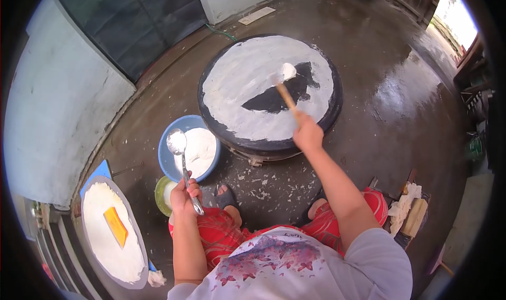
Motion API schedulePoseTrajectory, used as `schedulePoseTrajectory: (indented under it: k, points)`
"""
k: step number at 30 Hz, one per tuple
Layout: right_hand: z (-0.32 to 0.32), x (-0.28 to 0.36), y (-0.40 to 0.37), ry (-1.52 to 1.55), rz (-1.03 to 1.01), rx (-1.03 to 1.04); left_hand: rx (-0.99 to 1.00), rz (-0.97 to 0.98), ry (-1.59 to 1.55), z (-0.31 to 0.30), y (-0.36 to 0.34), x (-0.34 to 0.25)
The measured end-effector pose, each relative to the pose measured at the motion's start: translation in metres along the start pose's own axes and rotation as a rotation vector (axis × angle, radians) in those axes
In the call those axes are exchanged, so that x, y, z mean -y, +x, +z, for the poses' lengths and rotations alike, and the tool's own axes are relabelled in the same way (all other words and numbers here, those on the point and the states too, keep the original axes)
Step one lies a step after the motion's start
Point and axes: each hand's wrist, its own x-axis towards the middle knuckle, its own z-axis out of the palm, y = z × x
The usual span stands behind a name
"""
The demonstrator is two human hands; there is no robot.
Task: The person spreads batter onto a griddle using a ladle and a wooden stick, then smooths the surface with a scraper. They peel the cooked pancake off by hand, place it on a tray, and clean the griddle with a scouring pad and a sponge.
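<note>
In the head view, a round black griddle (334,107) stands before me, with white batter (242,73) spread over most of it. A dark patch of bare surface shows right of the middle, beside a small white lump (289,71). My right hand (308,134) is closed around a wooden-handled spreader (286,96), its far end at the batter by the lump. My left hand (185,197) grips a metal ladle (177,141), whose bowl is coated white. The ladle is over a blue basin (164,153) of white batter (200,148).
A green bowl (161,197) sits behind the basin. At left lies a grey oval tray (144,276) covered in white, with an orange scraper (116,226) on it. Split wood (415,215) lies at right. White splashes dot the wet floor (274,181); a wall (58,105) stands left.
</note>
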Motion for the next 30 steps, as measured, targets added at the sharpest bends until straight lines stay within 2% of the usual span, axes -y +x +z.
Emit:
schedulePoseTrajectory:
  k: [2,4,8,10,12,13,14,16,18,21,23,24,26,28,29,30]
  points:
    - [-0.003,-0.004,-0.002,-0.156,-0.107,0.169,0.019,0.018,0.024,0.002,-0.001,0.002]
    - [0.000,-0.034,0.020,-0.307,-0.011,0.083,0.015,0.013,0.033,0.002,-0.001,0.003]
    - [-0.027,-0.040,0.040,-0.159,0.109,-0.003,0.012,-0.010,0.031,0.002,-0.001,0.003]
    - [-0.021,-0.026,0.022,-0.022,0.217,-0.041,0.000,0.007,0.033,0.005,-0.002,0.004]
    - [-0.018,-0.009,0.000,-0.086,0.102,0.087,-0.014,0.031,0.032,0.009,-0.001,0.006]
    - [-0.012,-0.014,-0.006,-0.058,-0.094,0.085,-0.009,0.040,0.035,0.010,-0.001,0.007]
    - [-0.007,-0.023,-0.002,-0.055,-0.086,0.088,-0.008,0.049,0.043,0.009,-0.002,0.008]
    - [-0.006,-0.048,0.019,-0.336,0.009,0.008,-0.006,0.027,0.056,0.006,0.000,0.006]
    - [-0.023,-0.064,0.035,-0.387,0.078,0.002,0.009,0.006,0.064,0.007,0.000,0.005]
    - [-0.036,-0.064,0.035,-0.347,0.169,0.052,-0.007,-0.023,0.032,0.008,-0.002,0.007]
    - [-0.036,-0.052,0.022,-0.133,0.384,0.083,-0.001,-0.012,0.004,0.007,-0.001,0.005]
    - [-0.023,-0.063,0.019,0.141,0.403,0.107,0.004,-0.013,0.002,0.006,0.001,0.005]
    - [0.002,-0.095,0.025,0.407,0.251,0.000,0.015,0.006,0.049,0.006,0.002,0.004]
    - [-0.030,-0.100,0.046,0.426,0.421,0.114,0.013,-0.002,0.056,0.005,0.005,0.004]
    - [-0.017,-0.122,0.058,0.322,0.466,0.091,0.012,-0.012,0.058,0.005,0.005,0.005]
    - [-0.008,-0.143,0.071,0.355,0.483,0.089,0.016,-0.012,0.063,0.008,0.004,0.007]
